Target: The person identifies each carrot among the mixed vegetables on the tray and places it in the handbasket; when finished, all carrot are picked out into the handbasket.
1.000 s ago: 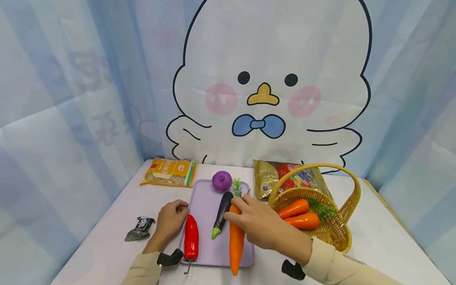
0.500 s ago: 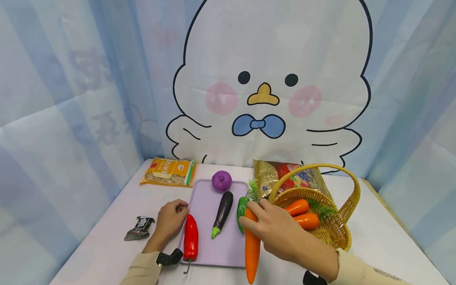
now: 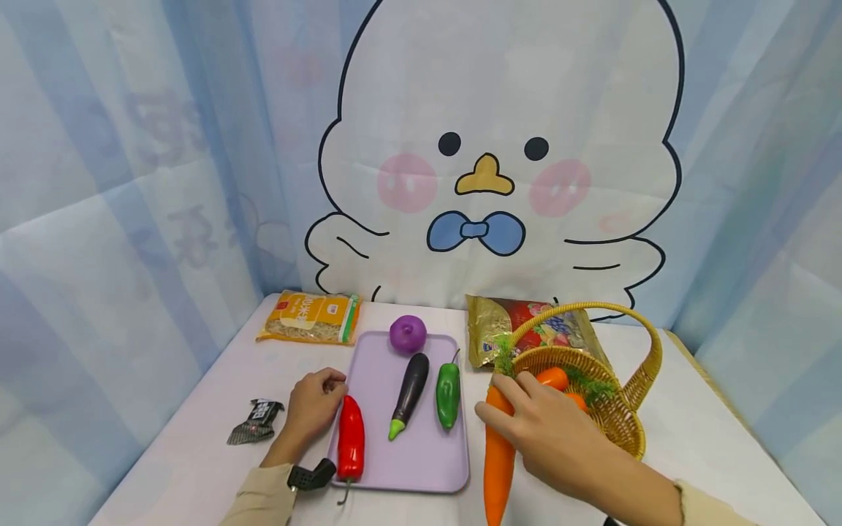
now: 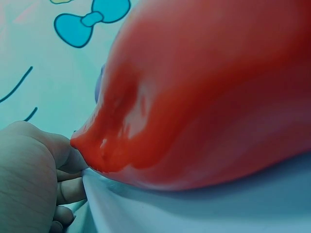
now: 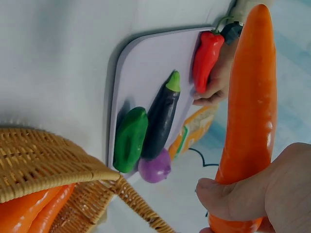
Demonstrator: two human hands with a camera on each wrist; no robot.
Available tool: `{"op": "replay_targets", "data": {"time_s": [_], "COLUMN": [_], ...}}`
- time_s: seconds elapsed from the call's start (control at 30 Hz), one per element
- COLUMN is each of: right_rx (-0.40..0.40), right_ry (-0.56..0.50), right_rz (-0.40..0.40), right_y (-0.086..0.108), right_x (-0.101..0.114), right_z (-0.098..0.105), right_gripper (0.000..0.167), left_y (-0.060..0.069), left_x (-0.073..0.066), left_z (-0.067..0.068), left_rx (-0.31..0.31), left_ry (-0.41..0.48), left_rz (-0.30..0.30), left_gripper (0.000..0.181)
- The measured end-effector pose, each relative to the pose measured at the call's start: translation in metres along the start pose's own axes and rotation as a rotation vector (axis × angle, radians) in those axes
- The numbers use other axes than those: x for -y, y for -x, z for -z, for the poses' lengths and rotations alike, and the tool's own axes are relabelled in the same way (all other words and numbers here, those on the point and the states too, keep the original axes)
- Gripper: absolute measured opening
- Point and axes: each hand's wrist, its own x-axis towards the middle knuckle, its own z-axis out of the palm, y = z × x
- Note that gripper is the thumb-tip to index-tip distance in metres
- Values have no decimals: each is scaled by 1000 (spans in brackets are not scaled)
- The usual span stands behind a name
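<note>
My right hand [image 3: 549, 431] grips an orange carrot [image 3: 500, 460] near its leafy end, in front of the wicker basket [image 3: 628, 431]. In the right wrist view the thumb lies across the carrot [image 5: 250, 107], clear of the table. My left hand [image 3: 316, 402] holds the left rim of the lilac tray [image 3: 421, 467], its fingers curled at the edge. Beside it a red pepper [image 3: 351, 438] lies along that rim, its stem over the front edge. On the tray are also an eggplant [image 3: 409, 394], a green pepper [image 3: 448, 394] and a purple onion [image 3: 408, 334] at the back.
More carrots [image 3: 552, 378] lie inside the basket, partly hidden by my right hand; its handle arches above them. Behind stand a gold and red packet [image 3: 487, 336] and, at back left, a yellow grain bag [image 3: 312, 318]. A small black packet [image 3: 258, 422] lies left of my left hand.
My right hand has carried the carrot rightward from above the tray to the basket's front, uncovering the green pepper. The left hand stays at the tray's rim.
</note>
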Motion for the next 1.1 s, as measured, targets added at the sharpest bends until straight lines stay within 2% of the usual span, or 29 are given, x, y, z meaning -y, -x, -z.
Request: {"op": "replay_targets", "data": {"time_s": [0.13, 0.33, 0.53, 0.77, 1.0, 1.1], "right_rx": [-28, -14, 64, 160, 261, 279], "right_ry": [5, 5, -8, -20, -15, -16], "right_rz": [-32, -77, -133, -219, -309, -347], "right_y": [10, 21, 33, 45, 47, 48], "right_x": [-3, -10, -17, -26, -36, -40], "right_z": [1, -2, -5, -6, -4, -2], "right_gripper": [48, 54, 51, 57, 48, 46], "left_y": [0, -1, -1, -1, -1, -1], "left_x": [0, 1, 1, 2, 2, 3], "left_z": [0, 0, 0, -1, -2, -2], "left_rx": [4, -1, 1, 6, 0, -3], "left_ry": [2, -3, 0, -3, -7, -7], "left_rz": [4, -3, 0, 3, 12, 5], "left_gripper": [17, 18, 18, 18, 18, 19]}}
